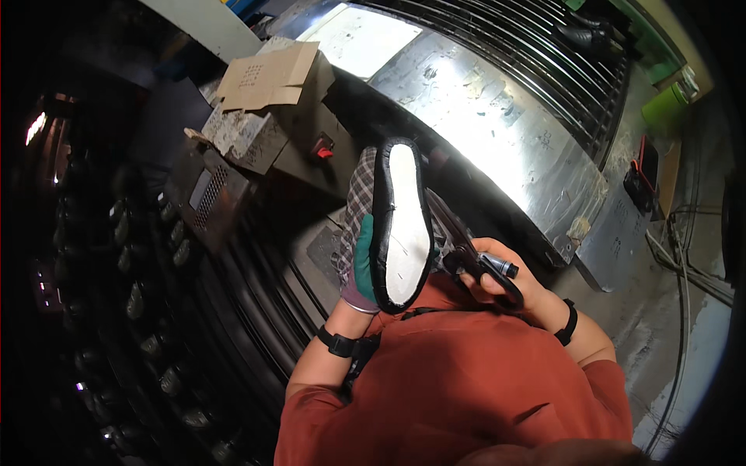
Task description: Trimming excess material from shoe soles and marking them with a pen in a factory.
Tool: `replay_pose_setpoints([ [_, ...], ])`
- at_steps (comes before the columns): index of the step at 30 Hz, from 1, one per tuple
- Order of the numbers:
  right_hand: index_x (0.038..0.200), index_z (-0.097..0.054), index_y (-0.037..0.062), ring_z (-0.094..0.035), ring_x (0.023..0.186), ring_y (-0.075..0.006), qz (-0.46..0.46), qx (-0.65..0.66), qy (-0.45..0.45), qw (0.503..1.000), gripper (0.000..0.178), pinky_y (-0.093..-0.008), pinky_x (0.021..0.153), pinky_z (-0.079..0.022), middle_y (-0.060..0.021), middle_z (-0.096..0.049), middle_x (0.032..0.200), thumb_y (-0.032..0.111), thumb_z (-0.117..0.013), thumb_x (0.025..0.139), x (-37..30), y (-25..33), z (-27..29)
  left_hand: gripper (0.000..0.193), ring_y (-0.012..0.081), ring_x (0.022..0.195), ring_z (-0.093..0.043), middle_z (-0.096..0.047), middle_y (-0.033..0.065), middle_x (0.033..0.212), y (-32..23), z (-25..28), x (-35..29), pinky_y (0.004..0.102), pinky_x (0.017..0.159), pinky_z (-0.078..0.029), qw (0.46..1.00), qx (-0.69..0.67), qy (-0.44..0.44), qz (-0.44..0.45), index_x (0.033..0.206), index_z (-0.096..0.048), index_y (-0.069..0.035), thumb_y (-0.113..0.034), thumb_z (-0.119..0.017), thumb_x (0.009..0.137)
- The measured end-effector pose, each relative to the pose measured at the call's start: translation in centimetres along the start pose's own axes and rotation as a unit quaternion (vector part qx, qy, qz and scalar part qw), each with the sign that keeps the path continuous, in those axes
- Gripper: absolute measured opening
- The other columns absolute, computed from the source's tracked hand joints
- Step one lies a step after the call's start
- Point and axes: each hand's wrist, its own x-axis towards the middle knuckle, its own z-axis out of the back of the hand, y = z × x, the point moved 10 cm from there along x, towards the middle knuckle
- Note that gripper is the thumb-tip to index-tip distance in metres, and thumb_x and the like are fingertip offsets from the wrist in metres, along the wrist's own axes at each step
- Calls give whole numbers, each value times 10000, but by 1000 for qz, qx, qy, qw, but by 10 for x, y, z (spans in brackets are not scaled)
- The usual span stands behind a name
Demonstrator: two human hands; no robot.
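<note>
A shoe upper point(403, 221) is held sole side up in front of my body. Its black edge is gathered in around a white insole board with a few thin marks on it. My left hand point(360, 268), in a green and purple glove, is wrapped round its left side near the lower end. My bare right hand point(507, 268) grips a dark hand tool point(498, 265) with a silver cylindrical part and a curved dark piece. The tool's long dark end points up beside the shoe upper, apart from the insole board as far as I can see.
Ahead stands a metal worktable point(497, 116) with a bar rack point(536, 46) behind it. A cardboard piece point(268, 75) lies on a box-like machine with a red switch point(322, 149). Racks with dark shoes point(136, 299) fill the left. Cables point(682, 311) and a green bottle point(664, 105) are at right.
</note>
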Motion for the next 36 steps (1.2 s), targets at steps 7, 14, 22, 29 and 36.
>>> replay_pose_setpoints([
  [7, 1302, -521, 60, -547, 807, -50, -25, -57, -29, 998, 460, -189, 673, -437, -14, -618, 978, 56, -710, 883, 7, -20, 0, 587, 225, 1100, -625, -625, 122, 1266, 6, 16, -11, 362, 976, -504, 1000, -5, 7, 21, 1374, -503, -39, -499, -429, 1017],
  [14, 1281, -543, 61, -551, 915, -51, -63, -146, -38, 987, 439, -218, 807, -463, 2, -613, 1038, 66, -721, 880, -1, -29, 0, 569, 214, 1004, -659, -665, 99, 1163, 7, 18, -10, 346, 880, -554, 999, -35, 1, 31, 1331, -536, -63, -520, -453, 1002],
  [22, 1108, -659, 126, -576, 630, -253, 186, -835, -55, 515, 479, -361, 503, -457, -63, -513, 752, 101, -753, 638, -1, 52, -35, 581, 221, 1073, -635, -646, 106, 1219, -5, 25, -17, 355, 977, -502, 998, -60, 9, -5, 1365, -515, -48, -505, -417, 1020],
  [29, 1146, -645, 184, -543, 588, -204, 201, -895, 15, 398, 580, -323, 462, -424, -37, -466, 746, 162, -768, 579, 0, 45, -45, 576, 208, 1132, -613, -612, 105, 1296, 4, 19, -24, 334, 1003, -483, 998, -29, 29, 40, 1402, -485, -45, -480, -403, 1033],
  [36, 1148, -655, 176, -564, 588, -247, 140, -863, 37, 485, 544, -365, 492, -475, -39, -516, 750, 132, -750, 615, 9, 36, -21, 569, 176, 1167, -593, -591, 79, 1331, 14, 22, -27, 316, 1029, -466, 995, 62, 27, 77, 1428, -458, -52, -466, -377, 1046],
])
